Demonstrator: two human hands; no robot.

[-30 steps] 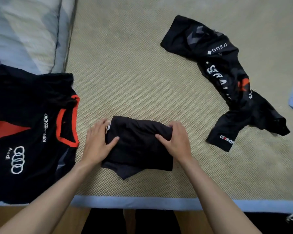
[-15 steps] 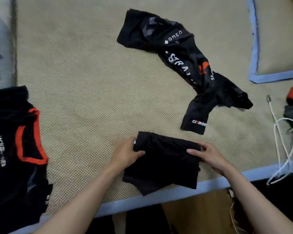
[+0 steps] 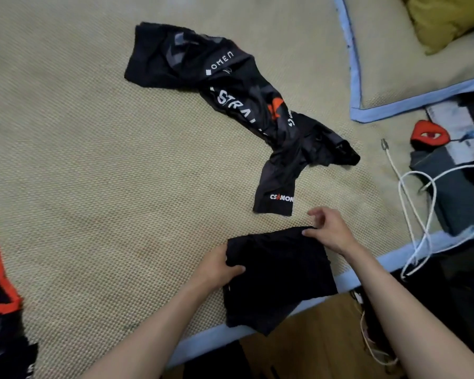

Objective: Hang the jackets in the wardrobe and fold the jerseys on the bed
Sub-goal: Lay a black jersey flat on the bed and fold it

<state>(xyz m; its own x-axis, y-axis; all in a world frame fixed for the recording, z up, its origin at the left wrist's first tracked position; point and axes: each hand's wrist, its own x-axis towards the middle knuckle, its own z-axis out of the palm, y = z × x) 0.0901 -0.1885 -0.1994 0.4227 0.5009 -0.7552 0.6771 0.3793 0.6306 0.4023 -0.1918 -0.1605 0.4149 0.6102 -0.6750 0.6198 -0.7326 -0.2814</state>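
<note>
folded jersey: black bundle [image 3: 279,272] sitting at the near edge of the bed, its lower corner hanging off past the blue trim. Looks like it's down to a compact rectangle already.
left hand: [image 3: 216,266] grips the left edge of the bundle, thumb on top and the fingers tucked out of sight under the cloth.
right hand: [image 3: 330,232] pinches the far right corner between thumb and a finger, the other fingers lifted loose above it.
how it handles: thin sporty fabric, so I'd guess super light, floppy and a bit slick. It won't hold a crease by itself and the layers probably slide apart if you lift from 1 point.
where to grab: 2 opposite edges, same as both hands do now, or flat palms under the whole stack. Pinching only the top layer would likely unfold it.
next jersey: the crumpled printed one [image 3: 244,105] lies further up the bed mat [image 3: 93,160], twisted, sleeve end just beyond the right hand. Same soft stuff, so I'd take it by the shoulders and shake it flat.
third jersey: black with an orange collar [image 3: 0,283], far left, mostly cut off.
other stuff: white cable [image 3: 416,192] on the right, well clear of the bundle.
</note>
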